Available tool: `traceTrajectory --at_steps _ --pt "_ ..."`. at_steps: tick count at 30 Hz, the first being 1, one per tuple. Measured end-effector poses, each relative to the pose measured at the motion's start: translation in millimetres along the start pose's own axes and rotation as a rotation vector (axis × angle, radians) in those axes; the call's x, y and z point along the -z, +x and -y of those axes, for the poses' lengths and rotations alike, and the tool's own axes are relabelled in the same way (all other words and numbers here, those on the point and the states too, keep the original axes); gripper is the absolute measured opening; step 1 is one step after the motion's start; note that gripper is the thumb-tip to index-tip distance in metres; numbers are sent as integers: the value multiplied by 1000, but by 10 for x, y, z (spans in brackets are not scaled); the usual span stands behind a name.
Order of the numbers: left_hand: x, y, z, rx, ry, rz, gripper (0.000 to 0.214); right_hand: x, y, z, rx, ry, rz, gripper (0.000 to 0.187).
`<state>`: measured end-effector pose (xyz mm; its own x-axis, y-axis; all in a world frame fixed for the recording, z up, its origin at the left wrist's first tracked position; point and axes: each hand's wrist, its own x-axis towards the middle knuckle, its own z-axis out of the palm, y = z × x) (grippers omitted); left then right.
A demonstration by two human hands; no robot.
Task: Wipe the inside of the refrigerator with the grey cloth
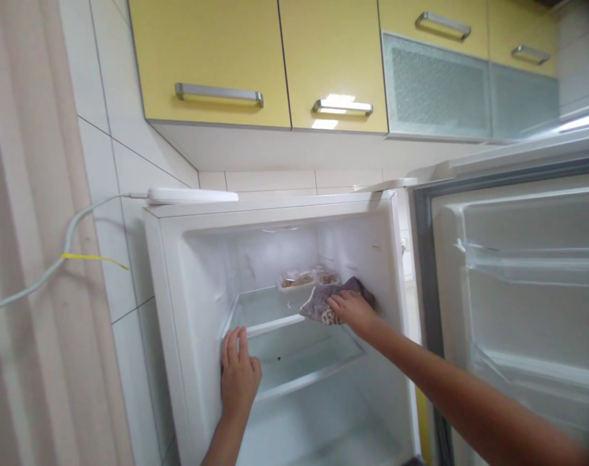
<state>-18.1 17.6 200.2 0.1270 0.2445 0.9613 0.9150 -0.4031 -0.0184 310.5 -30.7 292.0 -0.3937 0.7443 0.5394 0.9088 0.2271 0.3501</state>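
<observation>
My right hand (355, 310) reaches inside an open white fridge (166, 291) and presses down on a grey cloth (318, 304) with a pale pattern at one corner. Its fingers are bent over the cloth, which lies at the right side of the upper glass shelf (263, 307). At the shelf's front left corner, my left hand (240, 372) touches the edge by the inner wall, fingers stretched upward and holding nothing loose. Behind the cloth sit two small clear-wrapped food packs (297, 280) with brownish contents.
The fridge door (527, 291), with clear door racks, stands open on the right. A lower glass shelf (304, 362) bears a small dark speck. Yellow cabinets (211, 52) hang above. A white device (192, 195) with a cable (76, 223) lies on the fridge top.
</observation>
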Motion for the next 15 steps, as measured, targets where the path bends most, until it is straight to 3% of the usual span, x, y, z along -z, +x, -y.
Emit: traceTrajectory --at_steps 3,8,11,15 --pt "-1 -4 8 -3 -2 -2 76 267 99 6 75 -66 -39 30" --pt "6 1 14 -4 -26 -8 79 767 366 -197 301 -231 -185 36" --pt "6 3 13 2 -54 -10 80 783 349 -322 152 -173 -77 45" --pt "5 4 5 12 -61 -9 78 485 96 -414 -133 -119 106 58"
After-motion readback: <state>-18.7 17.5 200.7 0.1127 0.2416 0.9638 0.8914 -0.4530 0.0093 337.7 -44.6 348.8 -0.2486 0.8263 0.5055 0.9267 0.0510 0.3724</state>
